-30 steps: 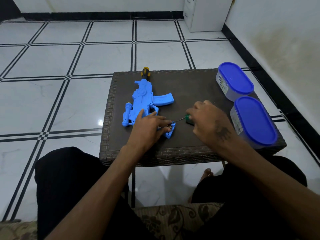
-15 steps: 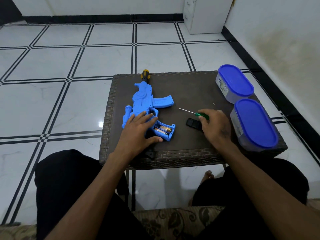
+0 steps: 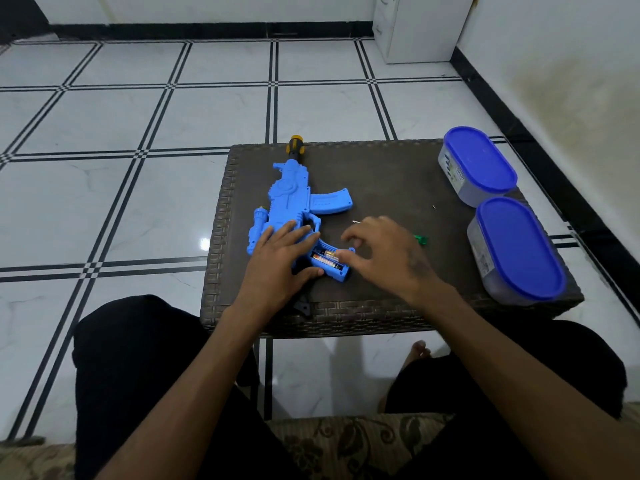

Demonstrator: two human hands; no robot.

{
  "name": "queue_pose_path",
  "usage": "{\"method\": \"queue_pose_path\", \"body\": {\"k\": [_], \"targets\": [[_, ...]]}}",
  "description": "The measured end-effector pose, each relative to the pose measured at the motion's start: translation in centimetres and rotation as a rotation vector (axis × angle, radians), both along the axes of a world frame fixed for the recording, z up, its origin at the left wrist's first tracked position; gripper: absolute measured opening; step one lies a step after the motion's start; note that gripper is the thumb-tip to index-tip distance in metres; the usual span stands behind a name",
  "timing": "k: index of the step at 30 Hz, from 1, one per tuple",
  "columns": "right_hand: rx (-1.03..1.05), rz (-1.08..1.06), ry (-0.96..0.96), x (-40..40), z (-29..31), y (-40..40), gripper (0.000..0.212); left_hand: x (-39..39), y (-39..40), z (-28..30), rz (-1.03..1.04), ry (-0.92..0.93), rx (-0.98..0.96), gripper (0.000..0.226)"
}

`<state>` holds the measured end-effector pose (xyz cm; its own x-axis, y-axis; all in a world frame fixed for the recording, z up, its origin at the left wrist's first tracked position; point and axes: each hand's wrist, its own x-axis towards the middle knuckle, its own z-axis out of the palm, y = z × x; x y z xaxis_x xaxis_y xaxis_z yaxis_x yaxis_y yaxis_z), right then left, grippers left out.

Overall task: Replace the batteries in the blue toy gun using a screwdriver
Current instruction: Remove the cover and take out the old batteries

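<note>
While the blue toy gun (image 3: 294, 206) lies flat on the dark woven table (image 3: 391, 174), its yellow-and-black muzzle (image 3: 295, 146) points toward the table's far edge and its grip end points toward the near edge. The gun occupies the left half of the tabletop, with the curved magazine (image 3: 330, 201) projecting toward the table's centre. The left hand (image 3: 280, 268) rests palm-down on the rear body of the gun, fingers spread and flat, pressing rather than gripping; its thumb lies along the near side of the grip. The battery compartment (image 3: 330, 261) in the grip stands uncovered, and two batteries (image 3: 323, 258) with orange-and-dark casings lie side by side within it. The right hand (image 3: 384, 254) hovers just right of the compartment, fingers loosely curled and empty, with the fingertips (image 3: 348, 259) at the compartment's right rim; whether they touch it cannot be told. A green-handled screwdriver (image 3: 420, 239) lies on the table behind this hand, toward the table's right side; only the handle end and the metal tip show, the shaft being hidden by the hand. A small pale screw-like item (image 3: 434, 207) lies farther back on the bare tabletop. Two oval containers with blue lids stand along the table's right edge: the far container (image 3: 479, 164) near the far right corner and the near container (image 3: 519, 249) near the near right corner, just apart. A small black piece (image 3: 301, 306) sits at the table's near edge below the left hand.
</note>
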<state>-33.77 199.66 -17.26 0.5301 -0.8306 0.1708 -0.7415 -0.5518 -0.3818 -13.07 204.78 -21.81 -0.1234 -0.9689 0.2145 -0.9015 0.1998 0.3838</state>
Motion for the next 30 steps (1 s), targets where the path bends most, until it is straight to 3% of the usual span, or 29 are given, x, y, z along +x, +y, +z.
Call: {"method": "queue_pose_path", "body": {"k": [5, 13, 16, 19, 24, 30], "targets": [[0.126, -0.021, 0.05, 1.4, -0.5, -0.1, 0.02, -0.1, 0.1, 0.0, 0.003, -0.006, -0.009, 0.064], [-0.088, 0.046, 0.329, 1.8, 0.1, 0.8, 0.02, -0.1, 0.1, 0.1, 0.005, 0.001, -0.006, 0.062], [-0.036, 0.001, 0.226, 0.4, 1.3, 0.0, 0.021, 0.0, 0.2, 0.1, 0.006, 0.002, -0.004, 0.062], [-0.021, -0.195, 0.097, -2.3, 2.4, -2.3, 0.016, -0.1, 0.3, 0.0, 0.011, 0.018, -0.016, 0.062], [0.068, -0.365, 0.146, -4.3, 1.4, -6.8, 0.016, -0.7, 0.3, -0.2, 0.031, 0.018, -0.02, 0.061], [0.128, -0.392, 0.138, -4.1, -0.2, -8.0, 0.021, -0.6, 0.5, -0.1, 0.015, 0.048, -0.015, 0.064]]}}
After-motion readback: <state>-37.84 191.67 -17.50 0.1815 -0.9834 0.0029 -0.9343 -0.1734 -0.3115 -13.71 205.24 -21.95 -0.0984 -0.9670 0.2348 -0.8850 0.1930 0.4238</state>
